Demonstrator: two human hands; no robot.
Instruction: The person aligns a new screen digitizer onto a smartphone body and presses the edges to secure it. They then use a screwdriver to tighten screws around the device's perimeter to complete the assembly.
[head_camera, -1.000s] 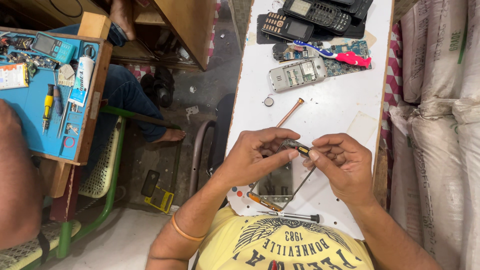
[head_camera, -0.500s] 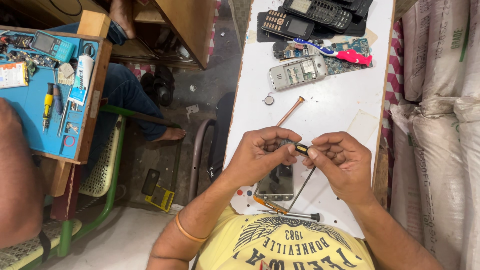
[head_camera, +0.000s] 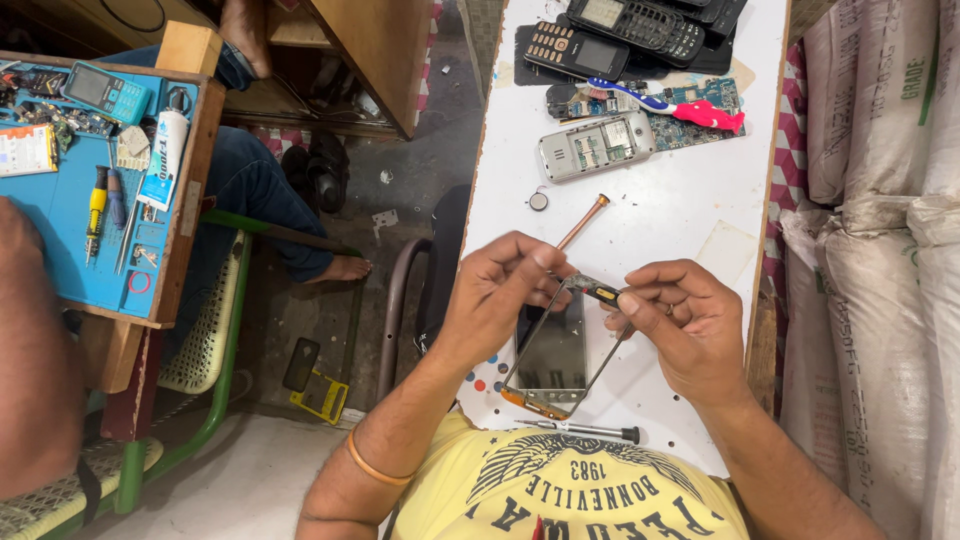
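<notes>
Head view: my left hand and right hand pinch a phone frame above the table.

Yellow T-shirt in view, short sleeves, dark printed wing graphic and lettering across the chest. Both forearms bare. 1 thin orange bangle rings the left wrist. Left hand and right hand bare too, no gloves, no rings showing.
</notes>
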